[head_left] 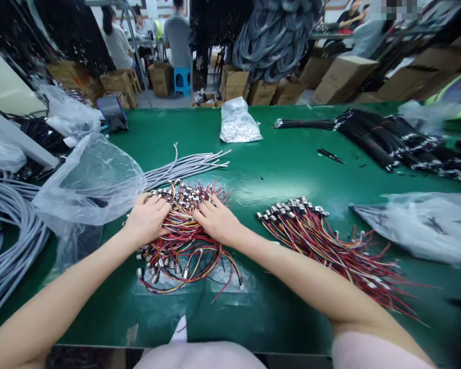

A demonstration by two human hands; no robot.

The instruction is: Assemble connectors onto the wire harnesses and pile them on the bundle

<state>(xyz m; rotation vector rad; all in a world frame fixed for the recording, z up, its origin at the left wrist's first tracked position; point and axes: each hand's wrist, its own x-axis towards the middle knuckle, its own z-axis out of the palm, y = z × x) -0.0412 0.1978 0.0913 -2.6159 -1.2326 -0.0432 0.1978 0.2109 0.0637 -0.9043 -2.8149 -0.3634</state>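
A tangled pile of thin red, yellow, black and white wire harnesses [184, 220] with metal connectors lies on the green table in front of me. My left hand [148, 218] grips its left side, fingers curled over the wires. From the right, my right hand [217, 220] is closed around the other side of the same pile; the fingertips of both hands are partly hidden among the wires. Loose harness ends with metal connectors spill toward me below the hands. To the right, a second bundle of similar harnesses [315, 236] lies fanned out, apart from my hands.
Grey cables [192, 165] lie just behind the pile, and coiled grey cable [19, 230] fills the left. A clear plastic bag [96, 179] rests there. Farther back are a bag of small parts [240, 123], a black pen [330, 155] and black cables [384, 136]. Co-workers sit beyond.
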